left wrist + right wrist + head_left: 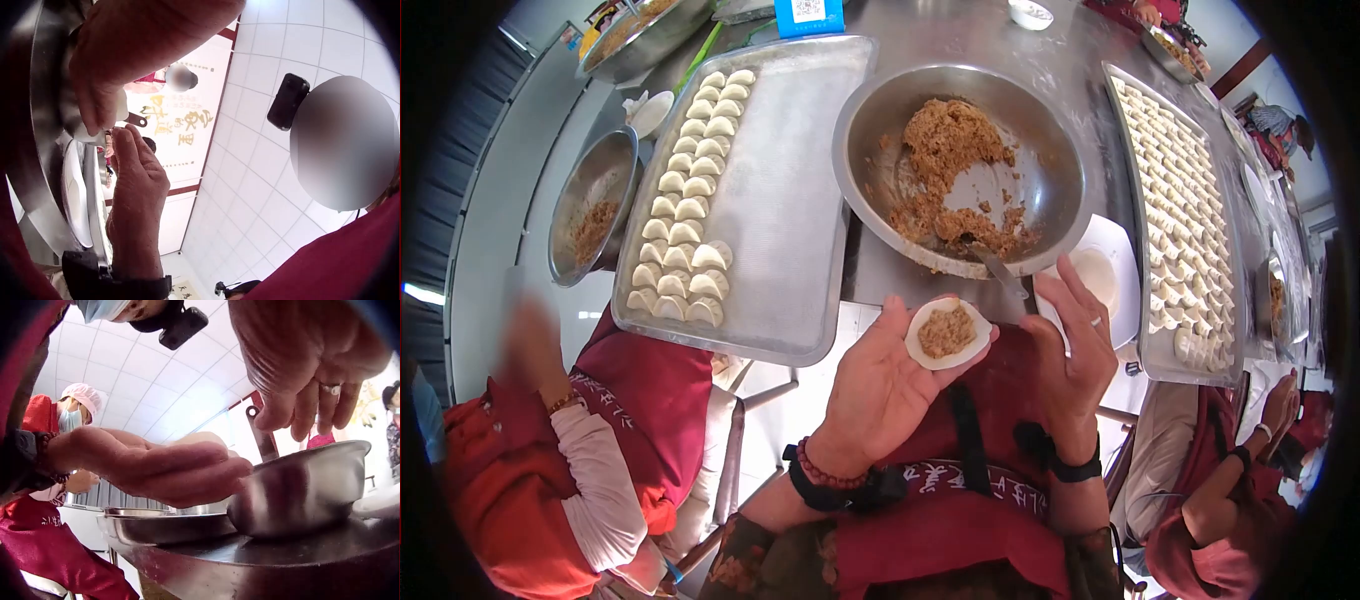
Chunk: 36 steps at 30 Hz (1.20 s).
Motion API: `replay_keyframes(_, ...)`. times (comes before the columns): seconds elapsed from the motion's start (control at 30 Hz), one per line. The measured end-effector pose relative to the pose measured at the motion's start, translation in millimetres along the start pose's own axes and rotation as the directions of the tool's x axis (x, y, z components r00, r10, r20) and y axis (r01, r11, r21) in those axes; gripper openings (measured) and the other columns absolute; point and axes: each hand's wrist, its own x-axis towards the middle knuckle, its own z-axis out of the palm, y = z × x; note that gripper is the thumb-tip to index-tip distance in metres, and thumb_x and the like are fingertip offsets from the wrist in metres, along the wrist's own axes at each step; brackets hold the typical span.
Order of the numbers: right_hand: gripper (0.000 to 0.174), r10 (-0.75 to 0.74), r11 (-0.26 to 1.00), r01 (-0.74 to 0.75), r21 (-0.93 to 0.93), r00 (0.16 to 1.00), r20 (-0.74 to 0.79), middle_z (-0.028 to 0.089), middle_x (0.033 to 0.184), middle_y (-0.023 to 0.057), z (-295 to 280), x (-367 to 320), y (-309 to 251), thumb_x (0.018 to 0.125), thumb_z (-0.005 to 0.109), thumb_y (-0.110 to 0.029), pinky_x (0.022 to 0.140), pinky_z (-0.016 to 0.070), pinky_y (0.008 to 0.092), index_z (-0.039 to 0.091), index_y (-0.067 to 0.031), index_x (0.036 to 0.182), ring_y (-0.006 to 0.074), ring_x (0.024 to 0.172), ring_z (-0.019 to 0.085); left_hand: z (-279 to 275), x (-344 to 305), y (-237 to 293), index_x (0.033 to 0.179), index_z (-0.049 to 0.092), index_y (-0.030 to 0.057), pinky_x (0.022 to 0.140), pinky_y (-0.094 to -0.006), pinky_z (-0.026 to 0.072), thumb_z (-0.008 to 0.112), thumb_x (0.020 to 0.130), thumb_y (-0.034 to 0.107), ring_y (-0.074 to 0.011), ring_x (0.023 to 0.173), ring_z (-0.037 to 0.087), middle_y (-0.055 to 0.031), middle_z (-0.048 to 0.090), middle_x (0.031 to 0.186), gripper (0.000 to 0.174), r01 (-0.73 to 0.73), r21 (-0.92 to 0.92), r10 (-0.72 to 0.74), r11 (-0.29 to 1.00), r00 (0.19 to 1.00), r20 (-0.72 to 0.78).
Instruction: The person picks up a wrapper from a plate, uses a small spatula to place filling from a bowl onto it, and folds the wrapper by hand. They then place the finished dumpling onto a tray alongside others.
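My left hand (878, 385) lies palm up with its fingers stretched out, carrying a round dumpling wrapper (915, 345) with a mound of filling (946, 331) on it. In the right wrist view, the wrapper's pale edge (209, 439) shows above those fingers. To the right, my right hand (1080, 355) has loosely extended fingers and nothing between them. It is beside the handle of a spoon (1004, 272) that leans on the rim of the steel bowl (1060, 165). Brown filling (950, 140) covers part of the bowl's inside.
At left, a metal tray (785, 200) carries rows of folded dumplings (690, 207). Another dumpling tray (1138, 200) stands at right, near a white dish (1122, 255) of wrappers (1097, 275). A smaller filling bowl (580, 190) is far left. People sit on both sides.
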Motion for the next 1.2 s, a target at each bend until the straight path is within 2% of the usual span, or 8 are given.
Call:
replay_keyframes(0.13, 0.033, 0.044, 0.969, -0.063, 0.237, 0.996, 0.082, 0.073, 0.112, 0.0117, -11, -22, -6, 0.074, 0.081, -0.009, 0.097, 0.0483, 0.0402, 0.07, -0.0062, 0.105, 0.0333, 0.122, 0.061, 4, -2, -8, 0.135, 0.042, -0.0069, 0.113, -0.0473, 0.0404, 0.025, 0.109, 0.039, -0.0346, 0.129, 0.052, -0.0207, 0.055, 0.133, 0.056, 0.034, 0.005, -0.034, 0.999, 0.999, 0.011)
replay_keyframes(0.23, 0.03, -0.056, 0.945, -0.003, 0.328, 0.984, 0.171, 0.073, 0.113, 0.012, -14, -26, -5, 0.074, 0.082, -0.012, 0.097, 0.0482, 0.0399, 0.07, -0.0067, 0.101, 0.0323, 0.124, 0.06, 4, -3, -15, 0.135, 0.043, -0.006, 0.112, -0.0449, 0.0422, 0.025, 0.109, 0.04, -0.0296, 0.126, 0.054, -0.018, 0.056, 0.132, 0.056, 0.047, -0.013, -0.048, 0.999, 0.998, -0.029)
replay_keyframes(0.57, 0.019, 0.002, 0.868, -0.129, 0.479, 0.967, 0.256, 0.073, 0.112, 0.0092, -17, -30, 5, 0.074, 0.081, -0.014, 0.102, 0.0468, 0.041, 0.072, -0.0098, 0.09, 0.0324, 0.125, 0.06, 6, -7, -24, 0.136, 0.043, -0.0051, 0.109, -0.0444, 0.0452, 0.025, 0.109, 0.041, -0.0265, 0.125, 0.055, -0.0154, 0.055, 0.133, 0.056, 0.095, 0.053, -0.096, 0.994, 0.995, 0.018)
replay_keyframes(0.73, 0.018, -0.039, 0.836, -0.093, 0.541, 0.973, 0.228, 0.073, 0.112, 0.0109, -18, -33, 11, 0.074, 0.081, -0.013, 0.102, 0.0462, 0.0416, 0.072, -0.0092, 0.09, 0.0333, 0.125, 0.059, 8, -8, -23, 0.137, 0.042, -0.0049, 0.11, -0.0464, 0.0449, 0.025, 0.109, 0.042, -0.0271, 0.127, 0.054, -0.0161, 0.054, 0.135, 0.057, 0.127, 0.083, -0.133, 0.988, 0.989, 0.071)
replay_keyframes(0.83, 0.017, -0.051, 0.843, -0.069, 0.533, 0.977, 0.207, 0.073, 0.113, 0.0114, -19, -34, 7, 0.075, 0.08, -0.01, 0.101, 0.0461, 0.0415, 0.072, -0.0089, 0.09, 0.0333, 0.126, 0.059, 6, -9, -27, 0.138, 0.041, -0.0049, 0.11, -0.0473, 0.0446, 0.025, 0.109, 0.042, -0.0274, 0.127, 0.054, -0.0163, 0.054, 0.136, 0.057, 0.064, 0.077, -0.068, 0.995, 0.996, 0.053)
replay_keyframes(0.93, 0.015, -0.043, 0.846, -0.069, 0.528, 0.979, 0.198, 0.073, 0.114, 0.0114, -20, -36, 3, 0.076, 0.079, -0.007, 0.1, 0.0464, 0.0412, 0.072, -0.0082, 0.09, 0.0331, 0.126, 0.059, 5, -11, -33, 0.14, 0.04, -0.0046, 0.11, -0.046, 0.0452, 0.031, 0.109, 0.039, -0.0263, 0.126, 0.055, -0.0153, 0.055, 0.134, 0.054, 0.007, 0.118, -0.016, 0.993, 0.998, 0.069)
replay_keyframes(1.03, 0.014, -0.039, 0.866, -0.071, 0.495, 0.977, 0.208, 0.072, 0.116, 0.0109, -22, -35, 0, 0.077, 0.078, -0.006, 0.099, 0.0471, 0.0404, 0.071, -0.0074, 0.089, 0.0332, 0.126, 0.059, 5, -13, -36, 0.141, 0.039, -0.0046, 0.106, -0.0411, 0.0493, 0.047, 0.106, 0.029, -0.022, 0.123, 0.056, -0.0132, 0.055, 0.132, 0.05, -0.066, 0.336, 0.021, 0.94, 0.991, 0.136)
replay_keyframes(1.2, 0.012, 0.005, 0.877, -0.111, 0.467, 0.975, 0.221, 0.072, 0.116, 0.0097, -22, -36, -4, 0.079, 0.076, -0.005, 0.097, 0.0484, 0.0392, 0.071, -0.0073, 0.089, 0.0323, 0.125, 0.059, 10, -17, -41, 0.142, 0.042, -0.0014, 0.089, -0.0278, 0.0552, 0.068, 0.094, 0.013, -0.0122, 0.106, 0.061, -0.0071, 0.06, 0.122, 0.056, -0.027, 0.587, -0.018, 0.809, 0.997, 0.071)
